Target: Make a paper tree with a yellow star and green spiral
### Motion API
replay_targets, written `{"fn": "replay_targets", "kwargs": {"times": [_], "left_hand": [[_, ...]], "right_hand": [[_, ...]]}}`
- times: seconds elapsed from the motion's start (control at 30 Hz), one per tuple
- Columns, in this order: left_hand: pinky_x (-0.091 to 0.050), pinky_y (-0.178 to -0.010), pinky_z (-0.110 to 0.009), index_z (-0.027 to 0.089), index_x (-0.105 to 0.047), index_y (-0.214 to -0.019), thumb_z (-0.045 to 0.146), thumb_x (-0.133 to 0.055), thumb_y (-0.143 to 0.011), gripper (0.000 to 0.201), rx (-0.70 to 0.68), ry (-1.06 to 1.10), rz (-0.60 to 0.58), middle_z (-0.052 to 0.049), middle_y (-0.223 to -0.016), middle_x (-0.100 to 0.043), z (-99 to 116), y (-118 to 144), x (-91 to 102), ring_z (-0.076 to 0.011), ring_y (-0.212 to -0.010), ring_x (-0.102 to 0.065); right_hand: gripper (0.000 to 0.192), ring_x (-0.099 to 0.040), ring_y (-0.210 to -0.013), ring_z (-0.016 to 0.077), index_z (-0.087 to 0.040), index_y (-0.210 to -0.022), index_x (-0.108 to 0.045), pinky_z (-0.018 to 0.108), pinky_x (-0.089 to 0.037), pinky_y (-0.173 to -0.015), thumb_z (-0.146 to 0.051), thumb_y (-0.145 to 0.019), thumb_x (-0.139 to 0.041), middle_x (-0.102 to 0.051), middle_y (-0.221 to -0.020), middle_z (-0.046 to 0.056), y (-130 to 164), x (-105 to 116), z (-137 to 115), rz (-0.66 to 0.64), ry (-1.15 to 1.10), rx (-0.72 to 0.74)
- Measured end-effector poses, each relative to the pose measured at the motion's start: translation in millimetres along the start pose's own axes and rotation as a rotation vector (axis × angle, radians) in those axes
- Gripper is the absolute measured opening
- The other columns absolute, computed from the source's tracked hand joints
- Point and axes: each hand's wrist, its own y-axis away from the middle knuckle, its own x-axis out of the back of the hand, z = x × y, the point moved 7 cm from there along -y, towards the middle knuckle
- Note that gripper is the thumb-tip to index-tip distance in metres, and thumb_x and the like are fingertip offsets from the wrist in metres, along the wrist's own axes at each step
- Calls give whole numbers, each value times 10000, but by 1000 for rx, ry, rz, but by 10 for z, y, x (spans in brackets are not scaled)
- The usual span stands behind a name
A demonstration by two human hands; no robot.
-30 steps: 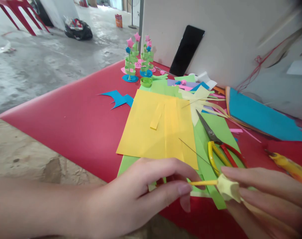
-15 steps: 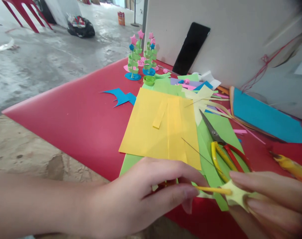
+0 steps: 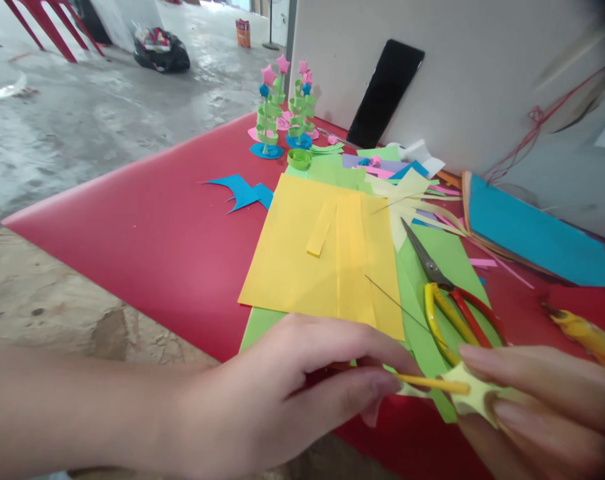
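- paper stick [image 3: 427, 381]: deep yellow;
- folded paper star [image 3: 471, 403]: pale cream-yellow;
- large paper sheet [image 3: 282, 267] and the narrow strip [image 3: 322, 230] upon it: plain golden yellow;
- scissors [image 3: 435, 274]: dark grey blades, one yellow handle, one red;
- spiral paper trees [image 3: 268, 124]: light green, with pink and blue stars [image 3: 268, 75];
- jagged paper scrap [image 3: 245, 193]: bright blue;
- smartphone [image 3: 386, 93]: black;
- underlying sheet [image 3: 182, 247]: plain red

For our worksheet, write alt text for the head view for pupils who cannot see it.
The left hand holds a thin yellow stick, its tip at a pale paper star in the right hand. Beyond lie scissors and a yellow sheet, with green paper spirals standing farther back.
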Motion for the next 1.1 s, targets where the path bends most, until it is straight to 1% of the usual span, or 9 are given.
{"fn": "replay_targets", "kwargs": {"times": [0.07,0.1,0.23,0.4,0.53,0.7,0.73,0.93,1.1], "left_hand": [[-455,-560,-97,154,-624,-922,167,-435,-852,201,0,-3,1,-2,-700,-622,0,5,1,-48,-598,-536],[-456,-555,-102,159,-626,-927,170,-436,-852,204,3,-8,2,-2,-704,-626,-3,6,2,-51,-598,-540],[-457,-539,-119,167,-631,-926,167,-442,-848,205,5,-19,5,-4,-701,-634,1,5,11,-61,-594,-553],[-451,-530,-117,162,-628,-900,164,-438,-848,197,3,-15,6,-3,-685,-627,10,-3,12,-59,-582,-542],[-449,-540,-107,161,-624,-903,168,-436,-849,195,8,-5,8,1,-689,-621,0,-8,7,-54,-587,-536],[-445,-550,-83,155,-623,-896,170,-437,-850,192,17,2,3,4,-676,-606,-7,-10,1,-44,-585,-522],[-444,-551,-78,152,-622,-894,170,-435,-851,192,21,1,2,6,-670,-602,-8,-10,0,-42,-582,-518],[-451,-553,-82,152,-617,-900,171,-425,-855,198,16,10,-4,5,-664,-589,-10,-8,-4,-44,-579,-516],[-447,-560,-68,147,-615,-910,173,-421,-858,202,20,24,-17,7,-664,-578,-28,-6,-15,-39,-584,-512]], "right_hand": [[669,-603,-595,105,-445,-1139,-530,96,-545,-482,-103,-580,-664,-623,-1017,-184,8,-37,-128,-35,121,159],[672,-595,-589,103,-445,-1180,-493,95,-538,-471,-133,-607,-657,-619,-1019,-178,16,-45,-162,-37,172,197],[572,-571,-515,120,-431,-1212,-471,146,-531,-434,-205,-701,-597,-656,-876,-106,31,-24,-76,-34,240,92],[671,-602,-554,130,-426,-1211,-470,186,-513,-357,-217,-610,-684,-653,-971,-125,110,6,-48,-48,277,263],[675,-597,-579,127,-417,-1227,-456,184,-527,-392,-214,-619,-668,-628,-1027,-134,158,28,-23,-20,308,268],[638,-594,-540,148,-403,-1240,-449,205,-499,-310,-193,-664,-626,-666,-906,-102,183,23,2,-31,297,193],[641,-603,-559,152,-405,-1235,-453,203,-506,-317,-179,-662,-628,-666,-912,-105,184,25,17,-35,289,183],[688,-609,-626,114,-369,-1203,-499,145,-536,-412,-131,-589,-699,-614,-1077,-126,183,14,4,-59,274,353],[691,-612,-616,125,-379,-1277,-403,167,-542,-452,-204,-656,-651,-655,-954,-81,219,11,-1,-81,383,367]]}}
